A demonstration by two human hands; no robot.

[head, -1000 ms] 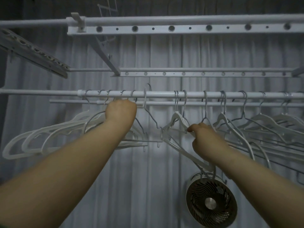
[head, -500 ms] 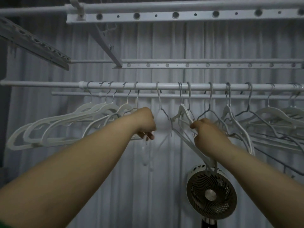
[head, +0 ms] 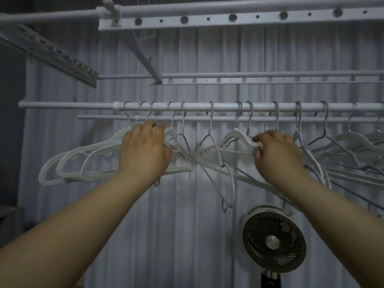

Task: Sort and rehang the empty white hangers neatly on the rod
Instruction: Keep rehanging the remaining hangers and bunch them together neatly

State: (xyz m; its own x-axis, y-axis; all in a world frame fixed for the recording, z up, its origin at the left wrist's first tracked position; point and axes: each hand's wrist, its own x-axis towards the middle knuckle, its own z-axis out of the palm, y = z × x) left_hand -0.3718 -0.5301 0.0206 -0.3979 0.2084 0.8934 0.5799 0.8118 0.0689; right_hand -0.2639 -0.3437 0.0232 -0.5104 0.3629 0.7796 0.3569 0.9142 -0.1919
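Pale pleated curtain (head: 182,235) fills the background, light dim; a round fan (head: 273,240) stands well below the rod (head: 207,106).

Change over the last half second: my left hand (head: 145,150) has let go of the thin wire hanger (head: 211,121) and come back up to the left bunch of white hangers (head: 104,144), just under the rod. The wire hanger now hangs free from the rod by its own hook, between my two hands. My right hand (head: 278,154) has not moved off the thick white hanger (head: 234,135).

Left fingers (head: 149,126) curl over the necks of the bunch, thumb against the shoulders. Right fingers (head: 259,139) pinch the thick hanger's near shoulder, thumb underneath.

Reading: the wire hanger is left hanging for now. The thick one looks like the next to slide along the rod toward the bunch.

Appearance: the bunch's hooks sit close together on the rod, bodies nested and tilted, fanning away from the centre. The remaining hangers (head: 342,146), further along the rod past my right hand, are mixed thick and thin, unevenly spaced, with bars crossing. Sorting is well short of done.
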